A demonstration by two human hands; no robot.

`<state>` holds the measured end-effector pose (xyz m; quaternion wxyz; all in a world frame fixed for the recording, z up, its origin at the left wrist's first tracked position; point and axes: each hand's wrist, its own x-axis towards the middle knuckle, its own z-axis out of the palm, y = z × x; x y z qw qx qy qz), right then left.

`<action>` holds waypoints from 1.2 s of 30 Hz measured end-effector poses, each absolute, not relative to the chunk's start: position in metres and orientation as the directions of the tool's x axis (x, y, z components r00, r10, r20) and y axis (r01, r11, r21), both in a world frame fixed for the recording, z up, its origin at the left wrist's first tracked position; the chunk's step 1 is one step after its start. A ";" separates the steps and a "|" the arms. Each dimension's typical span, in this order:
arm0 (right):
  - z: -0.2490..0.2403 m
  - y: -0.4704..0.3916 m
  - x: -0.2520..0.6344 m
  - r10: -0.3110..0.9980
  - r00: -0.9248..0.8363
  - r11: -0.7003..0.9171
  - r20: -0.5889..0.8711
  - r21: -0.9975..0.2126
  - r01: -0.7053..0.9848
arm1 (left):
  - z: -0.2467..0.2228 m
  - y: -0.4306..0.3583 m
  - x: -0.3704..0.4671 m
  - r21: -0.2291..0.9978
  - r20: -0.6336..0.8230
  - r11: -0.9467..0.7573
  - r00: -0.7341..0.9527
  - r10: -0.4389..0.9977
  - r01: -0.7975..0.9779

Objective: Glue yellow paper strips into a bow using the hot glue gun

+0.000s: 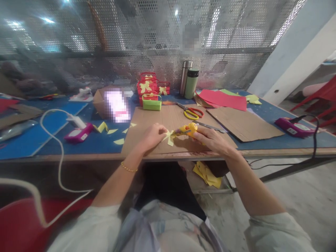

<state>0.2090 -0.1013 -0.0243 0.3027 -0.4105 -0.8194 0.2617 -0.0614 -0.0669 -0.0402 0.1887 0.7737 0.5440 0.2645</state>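
Observation:
My left hand (154, 137) is closed, its fingertips pinching the edge of a pale yellow paper bow (170, 141) just above the brown cardboard sheet (141, 122). A yellow hot glue gun (189, 129) is gripped in my right hand (212, 139), with its nozzle pointing left at the bow's middle. Whether the nozzle touches the paper I cannot tell. Behind the glue gun lie scissors (193, 112) with red and yellow handles, and a grey cutter or blade (211, 126) rests beside my right hand.
Small red paper baskets (147, 85) with yellow bows and a green one (152, 104) stand at the back. Two flasks (191, 84) are beside them. Phone (117, 105), yellow scraps (119, 141) and a purple power strip (78, 133) lie left; red paper (223, 99) and cardboard (244, 122) right.

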 end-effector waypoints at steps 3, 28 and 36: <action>-0.023 -0.103 0.209 0.843 -0.467 0.516 0.269 -0.653 0.555 | -0.044 -0.067 -0.061 0.571 0.206 -0.331 0.259 0.944 0.752; -0.026 -0.101 0.205 0.859 -0.432 0.505 0.274 -0.591 0.630 | -0.052 -0.066 -0.061 0.552 0.257 -0.364 0.262 0.930 0.750; -0.030 -0.098 0.208 0.855 -0.393 0.518 0.339 -0.610 0.600 | -0.049 -0.069 -0.061 0.536 0.243 -0.350 0.257 0.935 0.768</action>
